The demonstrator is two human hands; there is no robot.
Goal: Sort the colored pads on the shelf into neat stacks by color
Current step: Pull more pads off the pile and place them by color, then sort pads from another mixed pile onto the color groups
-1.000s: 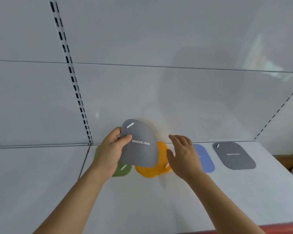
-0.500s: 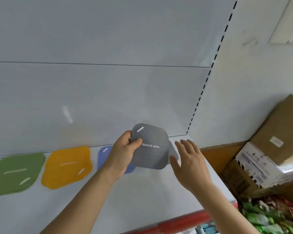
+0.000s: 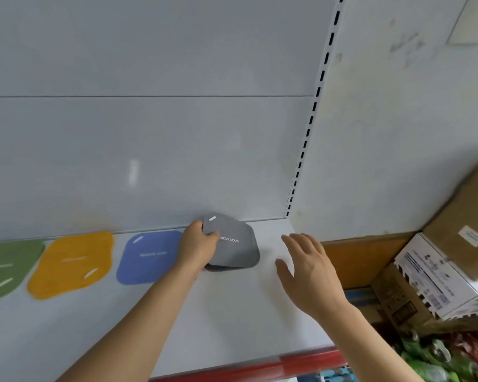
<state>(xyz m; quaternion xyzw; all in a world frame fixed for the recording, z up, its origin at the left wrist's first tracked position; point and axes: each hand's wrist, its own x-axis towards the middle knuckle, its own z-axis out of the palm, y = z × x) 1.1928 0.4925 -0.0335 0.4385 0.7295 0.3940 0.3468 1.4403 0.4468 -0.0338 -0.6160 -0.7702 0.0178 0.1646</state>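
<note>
While a grey pad (image 3: 233, 244) is pinched at its left edge between the thumb and fingers of the left hand (image 3: 198, 248), it is seen just right of centre in the head view, being set down on another grey pad (image 3: 218, 268) whose dark rim shows beneath it on the white shelf (image 3: 232, 312). The right hand (image 3: 309, 268) is held apart to the right, fingers spread, nothing gripped. To the left along the back of the shelf, a blue pad (image 3: 149, 257), an orange stack (image 3: 72, 264) and a green stack (image 3: 9, 267) are laid in a row at the lower left of the frame.

Misalignment is judged the main risk: the pad is floppy and held by one edge only, so it could be dropped skewed or folded over the lower one, and the stack left untidy. The orange and green stacks already look uneven.

"REMOVE ODOR" is printed in white on the blue pad; on the grey pad its first letter is covered by the thumb. Print on the cartons (image 3: 436, 277) at the right edge cannot be read.
</note>
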